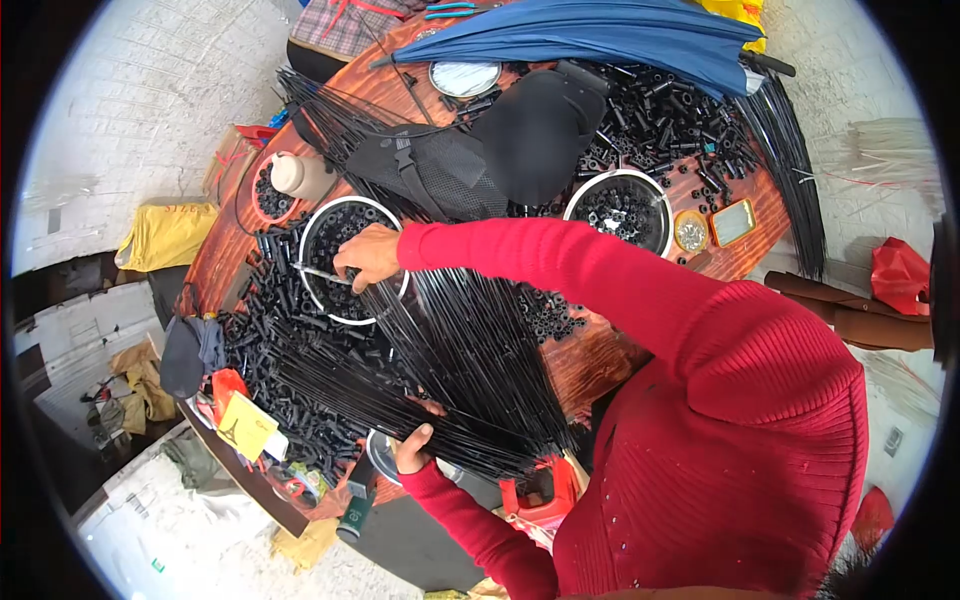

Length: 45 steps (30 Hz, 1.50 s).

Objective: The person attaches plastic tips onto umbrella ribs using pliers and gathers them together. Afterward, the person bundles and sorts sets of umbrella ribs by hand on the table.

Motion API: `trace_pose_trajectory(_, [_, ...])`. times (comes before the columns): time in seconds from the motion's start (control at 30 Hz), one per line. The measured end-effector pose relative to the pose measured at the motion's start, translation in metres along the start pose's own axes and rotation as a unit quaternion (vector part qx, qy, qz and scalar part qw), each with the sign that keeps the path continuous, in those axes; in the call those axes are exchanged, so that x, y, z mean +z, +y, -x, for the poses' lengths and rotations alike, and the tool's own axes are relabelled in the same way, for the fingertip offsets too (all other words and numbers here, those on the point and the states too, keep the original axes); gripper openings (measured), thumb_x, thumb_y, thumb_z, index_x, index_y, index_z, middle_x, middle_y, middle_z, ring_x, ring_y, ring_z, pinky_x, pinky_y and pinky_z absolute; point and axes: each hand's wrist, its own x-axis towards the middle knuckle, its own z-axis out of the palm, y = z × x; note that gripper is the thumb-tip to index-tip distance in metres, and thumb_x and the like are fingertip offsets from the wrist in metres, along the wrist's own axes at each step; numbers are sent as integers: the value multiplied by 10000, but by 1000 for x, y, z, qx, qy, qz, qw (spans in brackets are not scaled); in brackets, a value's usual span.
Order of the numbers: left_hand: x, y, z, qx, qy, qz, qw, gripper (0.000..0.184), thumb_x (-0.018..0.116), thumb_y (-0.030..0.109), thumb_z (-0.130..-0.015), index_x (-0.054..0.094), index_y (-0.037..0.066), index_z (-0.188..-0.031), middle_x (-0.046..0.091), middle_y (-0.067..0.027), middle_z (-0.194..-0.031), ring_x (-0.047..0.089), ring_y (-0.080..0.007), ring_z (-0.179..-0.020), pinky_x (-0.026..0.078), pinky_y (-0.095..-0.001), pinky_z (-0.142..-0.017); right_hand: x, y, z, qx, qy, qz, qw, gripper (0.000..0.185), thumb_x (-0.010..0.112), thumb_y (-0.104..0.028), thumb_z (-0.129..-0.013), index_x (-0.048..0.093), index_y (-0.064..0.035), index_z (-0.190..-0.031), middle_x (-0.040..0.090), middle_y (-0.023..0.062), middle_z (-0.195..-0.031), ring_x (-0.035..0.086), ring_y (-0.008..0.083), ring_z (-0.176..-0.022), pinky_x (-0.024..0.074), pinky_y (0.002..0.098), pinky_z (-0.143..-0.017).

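Note:
My left hand [413, 447] is wrapped round a fanned bundle of long thin black rods [380, 395], which look like umbrella ribs; its thumb shows on the near side. My right hand [370, 256] is over a white-rimmed bowl [322, 310] of small black parts, fingers curled together. A thin pale rod [322, 273] crosses the bowl at those fingertips; whether they grip it or a small part, I cannot make out. Beneath my right forearm, another spread of black rods [480, 350] lies across the table.
Loose black tubular parts [290, 350] cover the wooden table [590, 370]. A second bowl [668, 215], a small round tin [690, 232], a black bag [430, 175] and a folded blue umbrella [570, 40] lie farther off. A pale bottle [300, 177] stands beyond the first bowl. Another person's plaid clothing [350, 25] shows behind.

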Motion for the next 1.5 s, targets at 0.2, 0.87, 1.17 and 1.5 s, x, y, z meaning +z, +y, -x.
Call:
trace_pose_trajectory(0.2, [-2, -5, -10, -15, -4, 5, 1000, 493, 655, 100, -668, 485, -2, -1119, 600, -153, -908, 578, -300, -877, 487, -434, -782, 13, -13, 25, -9, 95, 110, 989, 462, 664, -404, -797, 557, 15, -961, 629, 177, -917, 645, 339, -855, 495, 459, -718])
trace_pose_trajectory(0.87, [34, -1, 6, 12, 182, -94, 979, 484, 683, -38, -699, 561, -35, -1167, 649, -92, -1050, 632, -208, -886, 498, -328, -843, -9, -78, 35, 126, 293, -168, 933, 263, 666, -329, -788, 589, -78, -806, 650, 116, -661, 643, 345, -638, 486, 459, -600])
trace_pose_trajectory(1.17, [35, -7, 16, 29, 236, -117, 964, 524, 741, -5, -667, 558, -53, -1155, 628, -114, -1076, 610, -223, -916, 475, -329, -873, -16, -119, 46, 74, 309, -209, 925, 246, 677, -290, -779, 588, -60, -773, 646, 128, -670, 644, 335, -631, 494, 436, -596])
trace_pose_trajectory(1.5, [9, 2, 5, -38, 21, -75, 996, 527, 694, 169, -638, 558, -78, -1084, 641, -166, -956, 633, -275, -881, 510, -373, -830, -23, -142, 43, 13, 303, -310, 901, 375, 613, -405, -865, 582, -39, -788, 640, 126, -674, 647, 320, -647, 491, 396, -598])
